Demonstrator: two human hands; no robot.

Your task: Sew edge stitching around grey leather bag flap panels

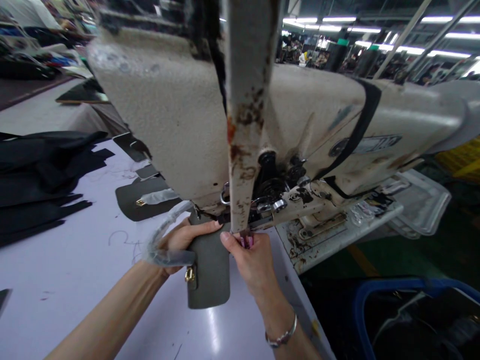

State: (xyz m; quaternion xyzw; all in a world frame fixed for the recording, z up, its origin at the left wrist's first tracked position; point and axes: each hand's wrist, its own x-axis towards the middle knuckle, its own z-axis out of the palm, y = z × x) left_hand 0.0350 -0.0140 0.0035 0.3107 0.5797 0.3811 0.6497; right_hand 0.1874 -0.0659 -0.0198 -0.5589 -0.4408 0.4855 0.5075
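Observation:
A grey leather piece [210,272] with a brass clasp [189,274] lies under the head of a worn cream sewing machine [180,120]. My left hand [182,243] grips the piece's upper left edge, thumb on top, with a plastic-wrapped strap [165,247] looping over the wrist. My right hand [252,262] is closed beside the needle area, pinching the piece's right edge along with something small and pink. The needle itself is hidden behind the machine's rusty vertical bar [243,125].
Black leather pieces [41,175] are stacked at the left on the white table [75,280]. Another grey piece [144,200] with a brass fitting lies behind my left hand. A blue bin [375,300] sits low at the right. Other workstations show far behind.

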